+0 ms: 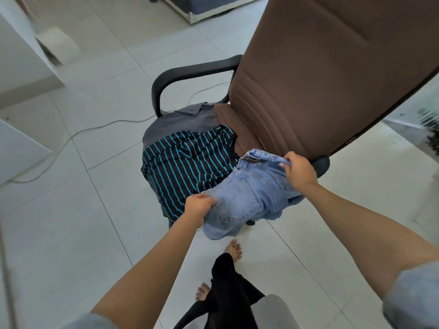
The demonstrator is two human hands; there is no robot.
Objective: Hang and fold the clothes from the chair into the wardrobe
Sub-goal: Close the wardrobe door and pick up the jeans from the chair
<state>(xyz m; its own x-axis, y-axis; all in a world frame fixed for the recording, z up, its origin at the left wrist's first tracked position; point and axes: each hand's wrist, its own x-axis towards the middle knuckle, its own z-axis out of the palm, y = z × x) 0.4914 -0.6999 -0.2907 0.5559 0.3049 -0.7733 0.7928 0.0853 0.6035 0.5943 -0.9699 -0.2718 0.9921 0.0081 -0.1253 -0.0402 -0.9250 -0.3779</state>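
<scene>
A brown office chair (320, 74) with black armrests stands ahead of me. A pair of light blue jeans (249, 193) hangs off the front right of its seat. My left hand (198, 206) is clenched on the lower left of the jeans. My right hand (299, 170) grips their waistband near the right armrest. Under the jeans, a black shirt with teal stripes (183, 167) lies across the seat, and a grey garment (178, 122) lies beyond it.
A pale cable (78, 134) runs across the tiled floor left of the chair. White furniture panels (21, 148) stand at the left edge. My bare feet (234, 251) are just in front of the chair base. A bed frame corner (194, 16) is at the top.
</scene>
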